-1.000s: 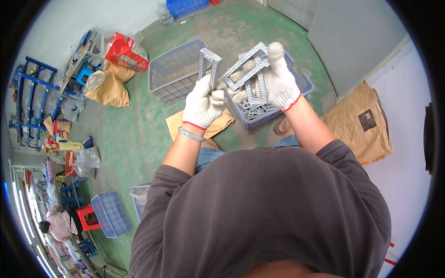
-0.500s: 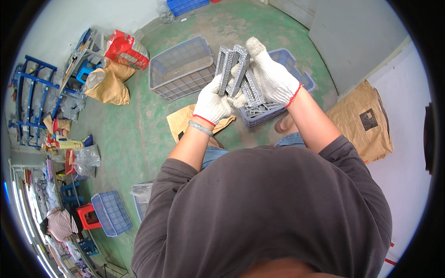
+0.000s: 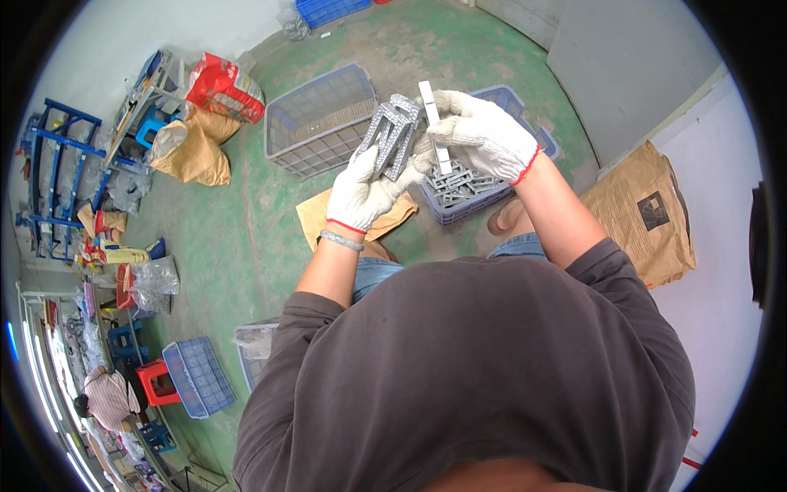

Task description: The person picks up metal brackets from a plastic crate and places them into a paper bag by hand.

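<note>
My left hand [image 3: 361, 189], in a white glove with a red cuff, grips a stack of grey perforated metal brackets [image 3: 390, 134]. Close beside it, my right hand [image 3: 479, 135], gloved the same way, holds a single narrow grey bracket [image 3: 433, 123] upright between its fingers. Both hands hover above a blue-grey crate [image 3: 529, 135] that holds several more grey brackets [image 3: 457, 182]. The two hands almost touch.
An empty grey mesh crate [image 3: 316, 119] stands to the left on the green floor. Brown cardboard [image 3: 316, 217] lies under my knees. A brown paper sack [image 3: 643, 217] leans at the right. Sacks, a red bag [image 3: 225, 86] and blue racks [image 3: 49, 176] crowd the left; another person [image 3: 102, 398] sits far off.
My hands came together from apart. The right hand went from gripping a bundle of brackets to holding one narrow bracket, while the left hand's stack grew.
</note>
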`<state>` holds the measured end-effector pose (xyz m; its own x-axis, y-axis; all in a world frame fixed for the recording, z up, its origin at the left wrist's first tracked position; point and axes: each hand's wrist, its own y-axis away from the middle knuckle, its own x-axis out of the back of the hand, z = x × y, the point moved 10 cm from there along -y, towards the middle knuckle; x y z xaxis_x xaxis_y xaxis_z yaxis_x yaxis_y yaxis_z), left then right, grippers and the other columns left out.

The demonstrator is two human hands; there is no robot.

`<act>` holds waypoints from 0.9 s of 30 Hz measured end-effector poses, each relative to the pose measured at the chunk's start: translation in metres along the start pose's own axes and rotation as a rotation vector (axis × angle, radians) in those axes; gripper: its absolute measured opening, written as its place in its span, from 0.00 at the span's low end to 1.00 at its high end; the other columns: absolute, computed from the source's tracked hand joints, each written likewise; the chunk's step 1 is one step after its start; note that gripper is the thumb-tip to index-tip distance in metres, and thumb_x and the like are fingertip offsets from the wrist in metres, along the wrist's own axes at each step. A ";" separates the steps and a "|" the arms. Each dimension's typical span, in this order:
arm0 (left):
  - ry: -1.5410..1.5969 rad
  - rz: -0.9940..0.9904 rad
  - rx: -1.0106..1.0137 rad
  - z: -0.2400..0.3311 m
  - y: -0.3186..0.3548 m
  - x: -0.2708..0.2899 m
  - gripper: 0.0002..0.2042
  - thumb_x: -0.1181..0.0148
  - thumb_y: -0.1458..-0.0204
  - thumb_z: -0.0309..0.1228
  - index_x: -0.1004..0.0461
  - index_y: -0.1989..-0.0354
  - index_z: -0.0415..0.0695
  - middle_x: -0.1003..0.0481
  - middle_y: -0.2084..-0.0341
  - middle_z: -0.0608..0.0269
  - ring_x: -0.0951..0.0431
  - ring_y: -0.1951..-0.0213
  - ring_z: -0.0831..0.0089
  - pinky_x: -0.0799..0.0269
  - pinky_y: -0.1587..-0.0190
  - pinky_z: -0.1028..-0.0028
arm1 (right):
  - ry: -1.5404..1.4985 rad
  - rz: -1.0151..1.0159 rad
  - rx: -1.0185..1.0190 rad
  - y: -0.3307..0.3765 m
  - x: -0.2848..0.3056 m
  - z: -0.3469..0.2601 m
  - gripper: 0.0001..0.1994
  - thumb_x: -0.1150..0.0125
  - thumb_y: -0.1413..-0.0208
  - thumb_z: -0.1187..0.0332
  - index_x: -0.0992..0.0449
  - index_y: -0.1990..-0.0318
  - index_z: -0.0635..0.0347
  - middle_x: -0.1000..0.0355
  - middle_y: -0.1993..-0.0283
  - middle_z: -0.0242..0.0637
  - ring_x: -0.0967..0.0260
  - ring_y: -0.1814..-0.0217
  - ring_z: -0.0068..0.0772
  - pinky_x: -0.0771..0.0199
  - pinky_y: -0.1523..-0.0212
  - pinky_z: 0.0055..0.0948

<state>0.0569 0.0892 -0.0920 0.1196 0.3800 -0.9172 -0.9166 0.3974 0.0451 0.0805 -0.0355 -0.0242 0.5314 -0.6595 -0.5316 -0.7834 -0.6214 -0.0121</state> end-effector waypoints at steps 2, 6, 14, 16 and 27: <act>0.086 0.086 -0.027 -0.002 0.001 0.006 0.20 0.47 0.36 0.32 0.34 0.39 0.36 0.31 0.44 0.37 0.29 0.43 0.39 0.25 0.43 0.45 | 0.037 0.091 0.069 0.003 0.003 -0.007 0.23 0.39 0.44 0.78 0.35 0.41 0.69 0.26 0.54 0.41 0.25 0.55 0.30 0.22 0.55 0.31; 0.238 0.042 0.037 -0.004 0.002 0.023 0.16 0.47 0.36 0.33 0.31 0.46 0.34 0.28 0.52 0.37 0.25 0.50 0.41 0.23 0.48 0.47 | 0.013 0.169 0.222 -0.003 0.023 -0.011 0.25 0.39 0.46 0.80 0.36 0.40 0.64 0.27 0.55 0.42 0.25 0.56 0.31 0.22 0.58 0.31; 0.166 0.030 -0.030 -0.002 0.005 0.002 0.16 0.46 0.37 0.30 0.30 0.46 0.33 0.26 0.55 0.41 0.24 0.51 0.47 0.23 0.46 0.50 | -0.028 0.281 0.279 -0.005 0.025 -0.014 0.31 0.41 0.49 0.85 0.41 0.36 0.64 0.27 0.52 0.44 0.24 0.56 0.34 0.19 0.59 0.33; 0.075 0.000 -0.075 -0.003 0.005 -0.001 0.16 0.46 0.37 0.29 0.30 0.45 0.33 0.26 0.53 0.42 0.25 0.48 0.49 0.24 0.45 0.50 | 0.032 0.294 0.290 -0.006 0.022 -0.016 0.31 0.44 0.49 0.87 0.42 0.35 0.66 0.28 0.51 0.45 0.24 0.56 0.33 0.19 0.59 0.32; 0.444 0.148 0.075 -0.038 -0.003 0.006 0.18 0.52 0.33 0.36 0.32 0.39 0.42 0.31 0.40 0.47 0.33 0.39 0.43 0.38 0.37 0.39 | 0.187 0.107 0.271 -0.003 -0.021 -0.006 0.48 0.47 0.63 0.91 0.52 0.27 0.65 0.46 0.27 0.49 0.51 0.23 0.41 0.42 0.29 0.33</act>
<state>0.0460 0.0586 -0.1125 -0.1997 0.0494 -0.9786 -0.8792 0.4318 0.2012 0.0733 -0.0226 -0.0074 0.4717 -0.7965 -0.3783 -0.8818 -0.4260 -0.2025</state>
